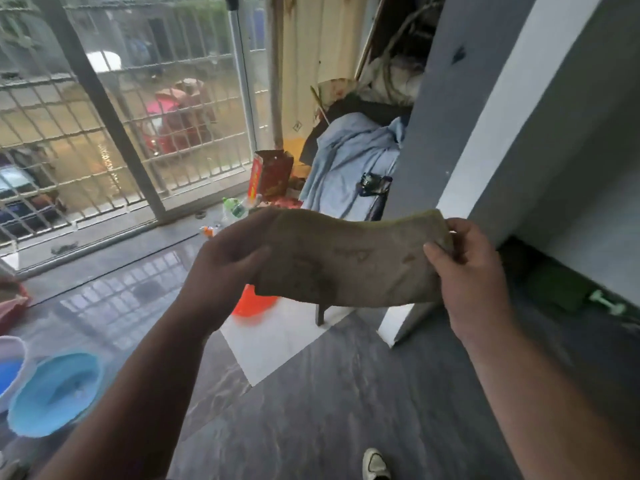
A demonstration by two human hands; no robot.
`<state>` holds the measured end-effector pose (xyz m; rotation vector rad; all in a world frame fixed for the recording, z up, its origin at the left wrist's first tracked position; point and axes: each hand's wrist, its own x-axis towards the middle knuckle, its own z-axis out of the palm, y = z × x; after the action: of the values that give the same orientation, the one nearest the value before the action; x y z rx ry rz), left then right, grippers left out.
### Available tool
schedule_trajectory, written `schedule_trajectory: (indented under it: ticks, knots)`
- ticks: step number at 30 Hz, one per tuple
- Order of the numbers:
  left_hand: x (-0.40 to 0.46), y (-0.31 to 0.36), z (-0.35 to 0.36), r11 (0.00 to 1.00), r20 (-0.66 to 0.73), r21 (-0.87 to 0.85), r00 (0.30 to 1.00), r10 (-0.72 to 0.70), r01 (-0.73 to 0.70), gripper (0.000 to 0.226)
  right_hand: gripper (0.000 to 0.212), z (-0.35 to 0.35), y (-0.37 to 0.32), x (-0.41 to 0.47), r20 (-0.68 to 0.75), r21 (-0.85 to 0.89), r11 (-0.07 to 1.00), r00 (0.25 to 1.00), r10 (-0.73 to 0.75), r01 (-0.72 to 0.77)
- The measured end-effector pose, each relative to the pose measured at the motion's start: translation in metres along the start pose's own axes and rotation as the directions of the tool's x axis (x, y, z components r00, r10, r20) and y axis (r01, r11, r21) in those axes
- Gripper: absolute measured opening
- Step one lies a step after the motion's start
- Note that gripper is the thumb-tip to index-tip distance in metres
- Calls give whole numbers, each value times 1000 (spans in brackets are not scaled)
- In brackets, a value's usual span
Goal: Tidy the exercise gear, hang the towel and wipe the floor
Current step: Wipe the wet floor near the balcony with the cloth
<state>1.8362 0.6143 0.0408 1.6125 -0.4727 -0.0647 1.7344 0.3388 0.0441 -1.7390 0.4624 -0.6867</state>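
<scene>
Both hands grip a stretched towel, hiding an orange basin.

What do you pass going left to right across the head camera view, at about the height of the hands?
Red basin at the left edge → left hand → towel stretched between both hands → right hand → green dumbbell on the floor by the wall.

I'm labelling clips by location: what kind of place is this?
Probably a home room or enclosed balcony used for storage: barred window overlooking a street, plastic basins on the tiled floor, clothes heaped in the corner.
</scene>
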Motion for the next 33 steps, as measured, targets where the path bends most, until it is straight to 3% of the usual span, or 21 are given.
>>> schedule_trajectory:
  ticks: [5, 9, 13, 19, 29, 33]
  knots:
    - [4, 15, 55, 998, 186, -68, 982, 11, 1, 49, 20, -64, -8, -47, -241, -32, 999, 970, -34, 27]
    - [-5, 45, 125, 987, 386, -163, 921, 53, 11, 47, 23, -132, -24, -88, -438, -85, 996, 897, -63, 28]
    - [-35, 75, 210, 979, 593, -203, 797, 117, 8, 49, 30, -197, -31, -139, -623, -46, 999, 781, -44, 20]
    - [-121, 107, 345, 981, 797, -179, 575, 185, -67, 52, 28, -290, -20, -216, -772, -14, 999, 636, 11, -34]
    - [-346, 167, 562, 972, 922, -236, 315, 227, -9, 54, 27, -482, 3, -364, -918, 4, 990, 392, 60, -142]
    - [-424, 189, 627, 967, 951, -253, 186, 248, 1, 62, 27, -554, 12, -408, -936, 30, 983, 340, 91, -181]
